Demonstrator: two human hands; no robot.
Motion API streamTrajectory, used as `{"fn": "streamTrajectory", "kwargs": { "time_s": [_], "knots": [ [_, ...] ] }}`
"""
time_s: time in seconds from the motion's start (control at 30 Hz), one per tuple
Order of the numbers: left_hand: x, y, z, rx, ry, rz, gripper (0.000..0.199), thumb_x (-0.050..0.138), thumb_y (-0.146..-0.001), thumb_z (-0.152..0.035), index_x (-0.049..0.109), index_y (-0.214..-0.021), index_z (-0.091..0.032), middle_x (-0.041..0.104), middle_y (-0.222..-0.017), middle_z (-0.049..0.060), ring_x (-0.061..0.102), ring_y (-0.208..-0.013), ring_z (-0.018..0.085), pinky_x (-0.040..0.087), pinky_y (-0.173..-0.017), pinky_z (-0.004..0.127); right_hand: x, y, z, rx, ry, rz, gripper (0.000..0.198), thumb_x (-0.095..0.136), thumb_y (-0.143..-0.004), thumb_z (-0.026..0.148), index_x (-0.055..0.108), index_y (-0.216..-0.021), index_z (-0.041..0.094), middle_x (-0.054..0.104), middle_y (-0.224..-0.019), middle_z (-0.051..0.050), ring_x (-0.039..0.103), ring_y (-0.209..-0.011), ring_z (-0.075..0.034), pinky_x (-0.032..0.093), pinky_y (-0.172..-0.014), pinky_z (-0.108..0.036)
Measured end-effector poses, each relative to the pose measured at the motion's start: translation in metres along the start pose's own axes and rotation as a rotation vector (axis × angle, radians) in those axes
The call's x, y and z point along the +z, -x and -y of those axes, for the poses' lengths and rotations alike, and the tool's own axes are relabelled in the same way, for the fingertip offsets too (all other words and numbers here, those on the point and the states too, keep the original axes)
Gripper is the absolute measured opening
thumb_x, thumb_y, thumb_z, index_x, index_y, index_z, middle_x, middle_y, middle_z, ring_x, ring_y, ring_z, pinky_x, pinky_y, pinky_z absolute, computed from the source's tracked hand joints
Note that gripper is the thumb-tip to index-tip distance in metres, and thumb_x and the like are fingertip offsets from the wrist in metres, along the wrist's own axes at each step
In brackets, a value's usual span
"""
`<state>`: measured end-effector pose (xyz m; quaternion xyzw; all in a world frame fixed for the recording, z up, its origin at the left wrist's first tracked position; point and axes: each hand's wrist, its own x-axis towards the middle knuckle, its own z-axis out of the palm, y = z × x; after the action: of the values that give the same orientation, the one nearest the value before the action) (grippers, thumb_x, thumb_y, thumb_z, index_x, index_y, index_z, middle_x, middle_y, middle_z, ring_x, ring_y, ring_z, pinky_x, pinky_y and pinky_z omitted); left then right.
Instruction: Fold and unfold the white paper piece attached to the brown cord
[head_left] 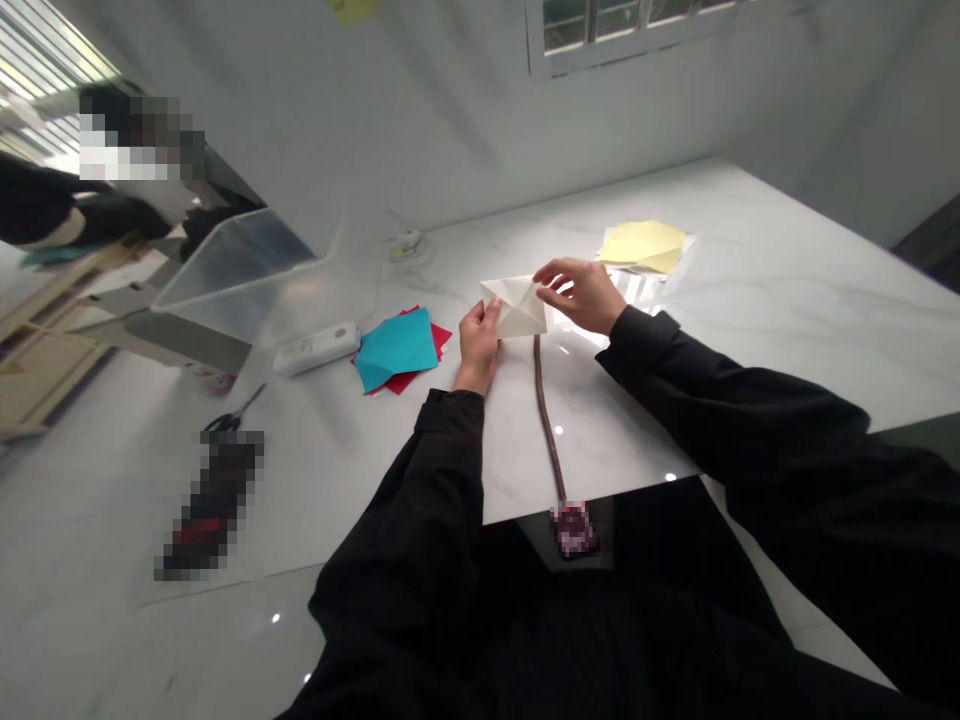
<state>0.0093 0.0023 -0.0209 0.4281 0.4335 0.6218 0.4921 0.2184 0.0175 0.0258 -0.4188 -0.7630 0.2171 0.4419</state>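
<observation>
A folded white paper lies on the white marble table in front of me. My left hand pinches its left edge. From the right, my right hand reaches over it, with fingertips on its upper right corner. Both arms wear black sleeves. A dark lanyard runs from under the paper toward my chest.
Teal and red paper sheets lie left of my hands, a yellow stack to the right. A clear plastic bin, a white device and scissors sit at the left. Another person is at far left.
</observation>
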Motion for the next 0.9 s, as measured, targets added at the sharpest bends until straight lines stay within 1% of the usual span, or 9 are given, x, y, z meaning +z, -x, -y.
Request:
{"fn": "streamTrajectory", "kwargs": {
  "time_s": [0.1, 0.2, 0.3, 0.4, 0.53, 0.63, 0.7, 0.8, 0.9],
  "knots": [
    [-0.001, -0.001, 0.001, -0.015, 0.04, -0.023, 0.047, 0.086, -0.079, -0.057, 0.072, -0.102, -0.018, 0.078, -0.091, 0.005, 0.075, -0.089, 0.02, 0.06, -0.082, 0.029, 0.026, 0.007, -0.01, 0.093, -0.132, -0.039, 0.046, 0.075, -0.089, 0.048, 0.072, -0.126, 0.021, 0.076, -0.115, -0.011, 0.074, -0.089, -0.023, 0.066, -0.084, -0.043],
    [-0.001, -0.002, 0.001, -0.012, 0.052, -0.016, 0.048, 0.085, -0.08, -0.058, 0.072, -0.103, -0.018, 0.078, -0.092, 0.005, 0.075, -0.087, 0.019, 0.06, -0.08, 0.028, 0.031, 0.011, -0.024, 0.185, -0.283, -0.081, 0.062, 0.079, -0.083, 0.059, 0.066, -0.133, 0.025, 0.074, -0.118, -0.011, 0.073, -0.092, -0.024, 0.067, -0.081, -0.043],
    [0.001, 0.0, 0.0, 0.011, 0.009, 0.041, 0.049, 0.084, -0.081, -0.06, 0.073, -0.105, -0.019, 0.079, -0.095, 0.006, 0.073, -0.085, 0.019, 0.058, -0.075, 0.027, 0.028, 0.014, -0.028, 0.261, -0.483, -0.006, 0.066, 0.084, -0.077, 0.062, 0.067, -0.129, 0.024, 0.075, -0.112, -0.01, 0.072, -0.093, -0.025, 0.068, -0.074, -0.042],
    [0.004, 0.003, -0.001, 0.072, -0.087, 0.069, 0.048, 0.083, -0.082, -0.06, 0.074, -0.103, -0.017, 0.079, -0.098, 0.007, 0.072, -0.084, 0.018, 0.056, -0.071, 0.025, 0.03, 0.018, -0.02, 0.309, -0.617, 0.11, 0.058, 0.089, -0.071, 0.055, 0.072, -0.113, 0.02, 0.077, -0.104, -0.01, 0.072, -0.093, -0.026, 0.067, -0.072, -0.04],
    [0.006, 0.006, -0.001, 0.144, -0.215, 0.073, 0.052, 0.09, -0.074, -0.053, 0.072, -0.106, -0.016, 0.079, -0.104, 0.009, 0.073, -0.092, 0.021, 0.057, -0.078, 0.027, 0.035, 0.019, -0.017, 0.332, -0.656, 0.056, 0.051, 0.09, -0.069, 0.053, 0.073, -0.104, 0.019, 0.079, -0.096, -0.008, 0.072, -0.083, -0.022, 0.062, -0.068, -0.035],
    [0.006, 0.007, -0.001, 0.111, -0.225, 0.158, 0.068, 0.097, -0.064, -0.044, 0.067, -0.119, -0.018, 0.08, -0.109, 0.01, 0.075, -0.094, 0.023, 0.06, -0.082, 0.031, 0.035, 0.016, -0.027, 0.364, -0.671, -0.058, 0.051, 0.091, -0.067, 0.056, 0.071, -0.097, 0.019, 0.078, -0.093, -0.007, 0.07, -0.078, -0.02, 0.059, -0.066, -0.032],
    [0.007, 0.009, -0.001, 0.083, -0.237, 0.205, 0.078, 0.098, -0.062, -0.039, 0.063, -0.129, -0.02, 0.08, -0.11, 0.01, 0.076, -0.09, 0.023, 0.062, -0.081, 0.033, 0.034, 0.014, -0.035, 0.391, -0.697, -0.107, 0.054, 0.091, -0.066, 0.058, 0.069, -0.096, 0.02, 0.078, -0.097, -0.007, 0.071, -0.082, -0.021, 0.06, -0.068, -0.033],
    [0.007, 0.011, -0.002, 0.092, -0.281, 0.171, 0.079, 0.094, -0.069, -0.037, 0.059, -0.139, -0.022, 0.079, -0.103, 0.008, 0.075, -0.081, 0.02, 0.061, -0.074, 0.03, 0.033, 0.013, -0.045, 0.415, -0.707, -0.11, 0.059, 0.089, -0.068, 0.061, 0.067, -0.105, 0.021, 0.077, -0.101, -0.009, 0.073, -0.09, -0.025, 0.063, -0.075, -0.038],
    [0.007, 0.01, -0.004, 0.107, -0.3, 0.093, 0.059, 0.085, -0.082, -0.044, 0.066, -0.132, -0.02, 0.076, -0.091, 0.005, 0.071, -0.074, 0.017, 0.056, -0.064, 0.025, 0.036, 0.015, -0.046, 0.333, -0.57, -0.07, 0.08, 0.091, -0.065, 0.06, 0.064, -0.13, 0.022, 0.076, -0.117, -0.012, 0.073, -0.1, -0.029, 0.065, -0.082, -0.045]
  ]
}}
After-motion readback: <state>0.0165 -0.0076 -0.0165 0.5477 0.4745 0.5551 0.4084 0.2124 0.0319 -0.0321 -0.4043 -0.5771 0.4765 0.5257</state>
